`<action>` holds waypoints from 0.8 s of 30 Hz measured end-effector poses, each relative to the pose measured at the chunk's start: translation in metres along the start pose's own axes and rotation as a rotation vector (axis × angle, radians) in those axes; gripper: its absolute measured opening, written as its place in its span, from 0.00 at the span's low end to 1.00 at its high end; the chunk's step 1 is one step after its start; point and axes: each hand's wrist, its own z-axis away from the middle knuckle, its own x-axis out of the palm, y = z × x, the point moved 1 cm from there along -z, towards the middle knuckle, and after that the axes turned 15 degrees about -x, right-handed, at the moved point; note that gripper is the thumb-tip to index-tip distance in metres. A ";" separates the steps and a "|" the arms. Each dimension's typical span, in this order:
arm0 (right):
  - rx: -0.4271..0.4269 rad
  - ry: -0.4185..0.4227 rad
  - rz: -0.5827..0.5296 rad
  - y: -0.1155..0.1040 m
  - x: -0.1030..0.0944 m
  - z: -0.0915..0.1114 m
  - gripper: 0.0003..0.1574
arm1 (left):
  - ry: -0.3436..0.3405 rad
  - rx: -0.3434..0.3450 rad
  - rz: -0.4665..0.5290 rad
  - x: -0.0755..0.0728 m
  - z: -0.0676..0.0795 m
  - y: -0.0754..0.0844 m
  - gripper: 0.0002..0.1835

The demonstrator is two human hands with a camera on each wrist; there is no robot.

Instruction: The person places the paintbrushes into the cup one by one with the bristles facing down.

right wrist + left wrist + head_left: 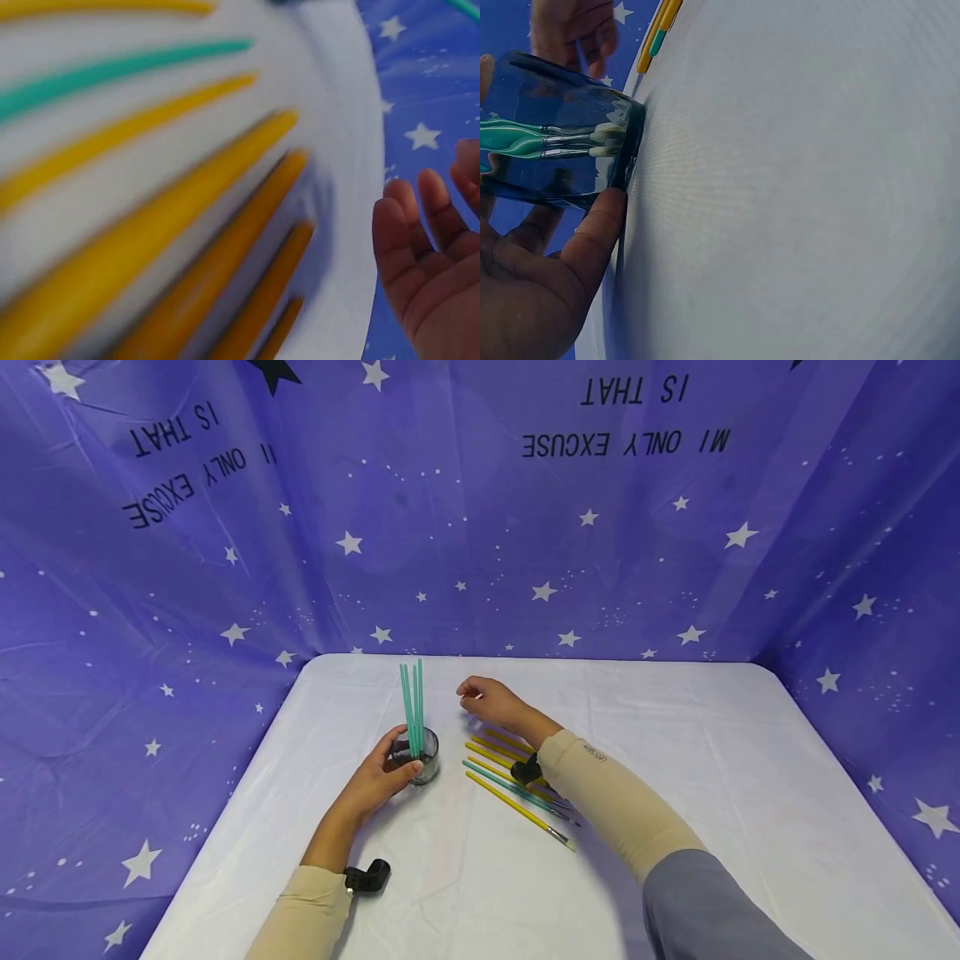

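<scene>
- The yellow brushes (504,798) lie in a loose, roughly parallel row on the tabletop (450,893), to the right of the glass (431,760) and apart from it, with one teal brush (495,780) plainly among them
- Their long axes slant: handle ends point away from the person and leftward, bristle ends come nearer and rightward
- The right hand (489,700) is the nearer of the two to this row, just past the farthest handle ends, while its forearm and beige sleeve (622,802) reach over the bristle side and cover part of it
- The right hand has its fingers loosely bent and apart, and the right wrist view shows nothing between them
- The left hand (381,781) grips the glass from its left side, thumb on the near side and fingers on the far one; whether the base sits flat on the tabletop is hard to tell
- Several teal brushes (420,710) stand in the glass, bristles down, handles rising well above the rim
- Glass: clear, grey-tinted, low and wide-mouthed, with a thick base
- Teal brushes inside: swelling glossy handles, silvery ferrules, pale bristles by the base
- Yellow brushes: slim, plain, smooth handles, the nearest ending in a silvery ferrule and pale bristles; other tips are partly hidden
</scene>
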 end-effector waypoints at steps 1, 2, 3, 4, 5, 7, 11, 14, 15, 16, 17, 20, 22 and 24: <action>-0.002 -0.020 0.042 0.002 -0.002 0.002 0.16 | 0.004 -0.002 0.001 -0.001 0.001 0.000 0.43; 0.001 -0.044 0.081 0.004 -0.005 0.004 0.16 | 0.007 -0.002 0.001 -0.001 0.001 0.000 0.43; 0.004 -0.069 0.125 0.007 -0.007 0.006 0.15 | 0.012 -0.005 0.003 -0.002 0.002 0.000 0.43; 0.012 -0.097 0.165 0.009 -0.010 0.008 0.15 | 0.014 -0.005 0.000 -0.002 0.002 -0.001 0.43; 0.022 -0.121 0.200 0.011 -0.013 0.011 0.15 | 0.012 -0.006 0.001 -0.003 0.002 -0.001 0.43; 0.047 -0.164 0.258 0.014 -0.019 0.015 0.14 | 0.001 -0.008 0.003 -0.002 0.002 -0.001 0.43; 0.068 -0.222 0.327 0.019 -0.029 0.021 0.12 | 0.000 -0.009 0.002 -0.001 0.001 0.001 0.43; 0.080 -0.265 0.360 0.018 -0.034 0.025 0.12 | 0.016 -0.018 0.000 0.000 0.001 0.001 0.43; 0.086 -0.282 0.383 0.018 -0.035 0.026 0.12 | 0.016 -0.019 0.001 0.000 0.001 0.001 0.43; 0.095 -0.297 0.404 0.017 -0.036 0.027 0.13 | 0.012 -0.017 0.000 0.000 0.001 0.001 0.43; 0.108 -0.312 0.425 0.017 -0.037 0.028 0.13 | 0.009 -0.019 0.001 0.000 0.001 0.001 0.43; 0.135 -0.346 0.467 0.015 -0.038 0.031 0.15 | 0.000 -0.016 -0.002 0.001 0.001 0.000 0.43; 0.135 -0.354 0.475 0.015 -0.039 0.033 0.14 | 0.001 -0.019 0.001 0.001 0.001 0.000 0.44; 0.135 -0.359 0.470 0.015 -0.039 0.034 0.13 | 0.002 -0.021 0.000 0.001 0.001 0.000 0.44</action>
